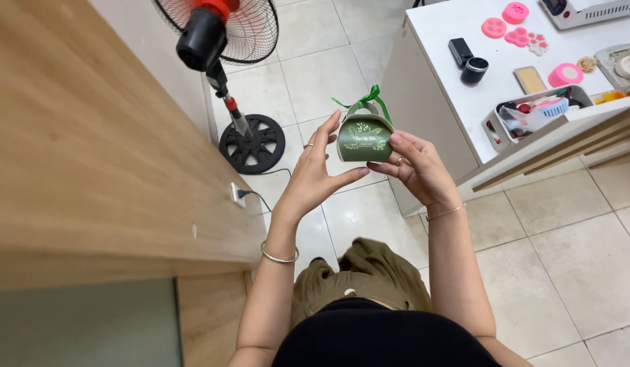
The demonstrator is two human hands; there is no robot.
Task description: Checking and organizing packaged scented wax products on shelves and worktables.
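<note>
Tiled floor [369, 211] below; left hand [313, 173] and right hand [415, 166] hold a small green gift box [364, 138] between them, each grip closed on it, ribbon [369, 97] just above.

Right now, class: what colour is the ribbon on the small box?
Green, tied atop the dark green box; ribbon shows in the head view.
</note>
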